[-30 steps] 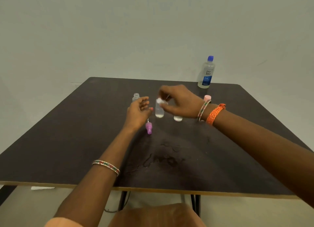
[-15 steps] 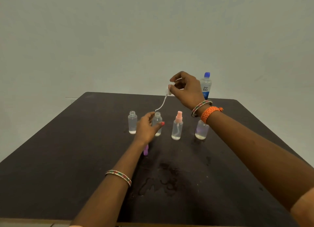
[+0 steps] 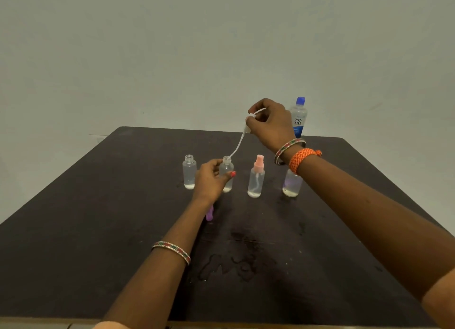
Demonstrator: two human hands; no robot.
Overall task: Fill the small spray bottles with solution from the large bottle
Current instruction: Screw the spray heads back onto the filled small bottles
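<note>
Several small clear spray bottles stand in a row mid-table. My left hand (image 3: 211, 178) grips the second bottle (image 3: 227, 171), which is uncapped. My right hand (image 3: 269, 124) pinches a white spray head (image 3: 249, 121) high above it; the tip of its thin tube (image 3: 236, 149) still sits in that bottle's neck. The leftmost bottle (image 3: 189, 172) is open, with a little liquid at the bottom. The third bottle (image 3: 256, 178) carries a pink spray head. A fourth bottle (image 3: 291, 184) is partly hidden behind my right wrist. The large blue-capped bottle (image 3: 298, 117) stands at the far edge.
A purple spray head (image 3: 209, 214) lies on the dark table (image 3: 98, 218), partly under my left wrist. A wet patch (image 3: 236, 262) spreads on the near middle of the table. A plain wall rises behind the table.
My right hand lifted the white spray head and its tube up out of the second bottle. My left hand closed round that bottle. The camera tilted down.
</note>
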